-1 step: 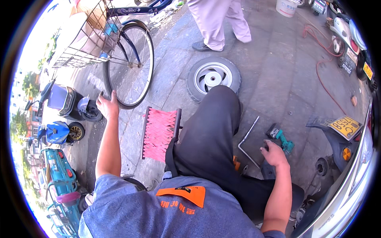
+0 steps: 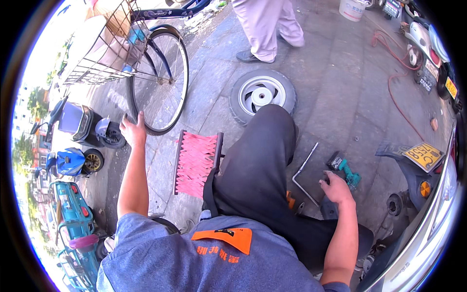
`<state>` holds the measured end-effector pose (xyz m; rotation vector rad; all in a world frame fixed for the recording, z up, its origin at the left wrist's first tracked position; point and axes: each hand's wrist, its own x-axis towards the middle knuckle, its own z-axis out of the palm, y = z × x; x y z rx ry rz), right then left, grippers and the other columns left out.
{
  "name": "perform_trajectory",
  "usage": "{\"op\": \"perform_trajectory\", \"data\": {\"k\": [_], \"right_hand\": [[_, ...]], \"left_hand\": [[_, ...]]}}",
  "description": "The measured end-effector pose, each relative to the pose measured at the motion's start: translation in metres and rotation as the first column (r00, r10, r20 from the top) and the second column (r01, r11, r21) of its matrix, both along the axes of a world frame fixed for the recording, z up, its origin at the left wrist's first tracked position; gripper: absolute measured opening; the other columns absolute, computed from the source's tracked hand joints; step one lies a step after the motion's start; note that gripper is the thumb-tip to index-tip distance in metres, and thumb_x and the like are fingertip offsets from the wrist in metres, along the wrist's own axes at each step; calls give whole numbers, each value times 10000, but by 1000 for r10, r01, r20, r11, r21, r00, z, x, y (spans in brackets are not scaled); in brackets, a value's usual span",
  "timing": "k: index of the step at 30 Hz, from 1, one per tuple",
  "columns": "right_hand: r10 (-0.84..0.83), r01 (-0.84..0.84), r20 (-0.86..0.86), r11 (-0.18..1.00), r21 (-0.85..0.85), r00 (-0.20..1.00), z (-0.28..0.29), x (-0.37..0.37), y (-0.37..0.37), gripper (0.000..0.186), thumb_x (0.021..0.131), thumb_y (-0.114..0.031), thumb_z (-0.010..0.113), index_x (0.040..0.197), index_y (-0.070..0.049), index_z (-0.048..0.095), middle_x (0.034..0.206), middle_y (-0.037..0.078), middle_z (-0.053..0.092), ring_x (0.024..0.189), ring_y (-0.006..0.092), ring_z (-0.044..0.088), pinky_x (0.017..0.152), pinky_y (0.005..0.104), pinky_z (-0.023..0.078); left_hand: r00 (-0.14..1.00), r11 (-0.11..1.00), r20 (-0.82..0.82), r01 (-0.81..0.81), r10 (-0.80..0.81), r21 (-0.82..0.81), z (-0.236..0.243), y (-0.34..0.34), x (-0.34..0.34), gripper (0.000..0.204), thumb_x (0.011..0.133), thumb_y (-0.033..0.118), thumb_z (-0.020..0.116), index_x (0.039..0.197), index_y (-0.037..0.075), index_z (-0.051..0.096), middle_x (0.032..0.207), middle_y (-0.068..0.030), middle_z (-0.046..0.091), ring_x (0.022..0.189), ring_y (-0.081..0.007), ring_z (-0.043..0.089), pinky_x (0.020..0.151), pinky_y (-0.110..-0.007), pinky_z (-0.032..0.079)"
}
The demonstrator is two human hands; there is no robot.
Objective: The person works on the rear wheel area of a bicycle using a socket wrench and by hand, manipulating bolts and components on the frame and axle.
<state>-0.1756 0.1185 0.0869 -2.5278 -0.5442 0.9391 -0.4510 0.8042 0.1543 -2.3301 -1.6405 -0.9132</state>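
Observation:
My left hand is held out with its fingers apart and nothing in it, near the front wheel of a bicycle. On the other side, my right hand hangs empty, thumb and bent fingers apart, above the paving. Just beyond it lies a teal cordless power tool with a black battery. A long L-shaped metal wrench rests on the ground between that hand and my raised knee. Past the knee, a scooter wheel with its tyre lies flat. The knee overlaps the tyre's near edge.
A low stool with a pink woven seat stands left of my leg. Another person in pale trousers stands beyond the wheel. A scooter's rear with a yellow plate is at right, near a red hose. Parked vehicles line the left.
The standing person's legs have shifted slightly. My hands and the things on the ground stay essentially where they were.

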Motion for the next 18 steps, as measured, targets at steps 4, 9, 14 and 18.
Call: {"op": "perform_trajectory", "data": {"k": [4,9,14,18], "right_hand": [[14,-14,-14,1000,0,1000,-9,-1,8,546,975,-305,675,1440,-33,588,1306,231,696,1222,373,668,1040,447,520],[-20,20,-18,1000,-4,1000,-22,-4,-5,538,974,-305,675,1433,-37,592,1288,233,703,1211,386,670,1030,447,522],[-69,65,-66,996,-56,995,-24,-8,-15,532,973,-301,672,1433,-46,593,1257,229,718,1199,388,675,1013,449,527],[-68,64,-71,996,-56,995,-39,-10,-20,532,970,-294,673,1434,-47,592,1230,227,731,1182,388,684,1005,448,531]], "left_hand": [[999,1000,-38,-27,27,3,-31,26,-30,1071,904,741,638,1583,-37,356,1553,-326,422,1465,-463,403,1211,-524,343],[986,996,155,-59,67,-60,-36,43,-43,752,1030,582,562,1439,-39,450,1245,-334,627,1133,-504,635,954,-556,510],[976,963,122,202,-182,-178,-10,43,-22,543,1076,497,522,1169,-38,513,898,-319,688,887,-552,665,795,-619,496],[952,947,18,304,-304,-101,35,58,47,557,1078,527,489,1096,-28,535,907,-335,696,892,-569,660,779,-623,493]]}}
